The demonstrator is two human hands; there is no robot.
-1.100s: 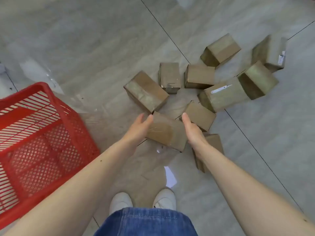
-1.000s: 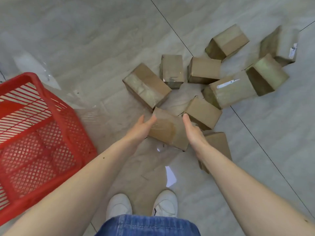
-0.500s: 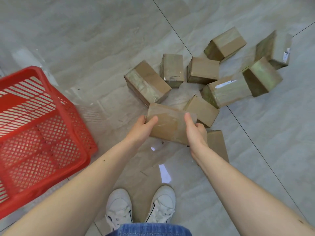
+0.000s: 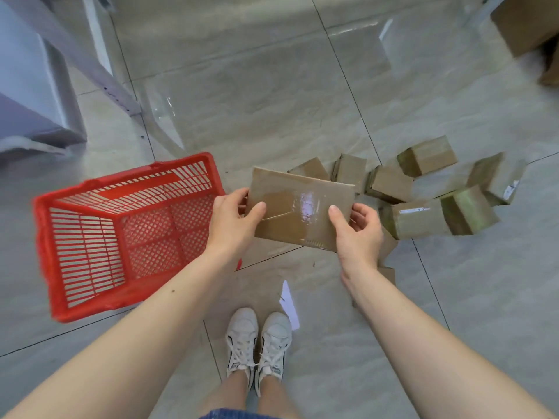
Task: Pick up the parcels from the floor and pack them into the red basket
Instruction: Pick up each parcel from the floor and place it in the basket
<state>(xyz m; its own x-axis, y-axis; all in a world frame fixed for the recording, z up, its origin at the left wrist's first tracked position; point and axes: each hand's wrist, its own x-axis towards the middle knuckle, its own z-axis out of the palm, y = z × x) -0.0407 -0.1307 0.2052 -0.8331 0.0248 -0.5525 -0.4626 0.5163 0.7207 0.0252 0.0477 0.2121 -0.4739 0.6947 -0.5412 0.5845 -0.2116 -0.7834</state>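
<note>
I hold a brown taped cardboard parcel [image 4: 299, 207] in the air in front of me, my left hand [image 4: 233, 222] on its left end and my right hand [image 4: 357, 231] on its right end. The red basket [image 4: 90, 300] stands on the floor to the left, with nothing inside, its near corner just under my left hand. Several more brown parcels [image 4: 423, 219] lie on the floor to the right and behind the held one, among them one [image 4: 429, 155] further back and one [image 4: 387, 182] next to it.
My white shoes [image 4: 257, 343] stand at the bottom centre, with a white paper scrap [image 4: 289, 300] by them. Grey furniture with a metal leg [image 4: 90, 65] fills the upper left. A large cardboard box [image 4: 526, 22] sits at the upper right. The floor is glossy grey tile.
Both hands closed on the nearest parcel and lifted it off the floor, up and leftward. The view rose, so the basket and pile now sit lower and smaller.
</note>
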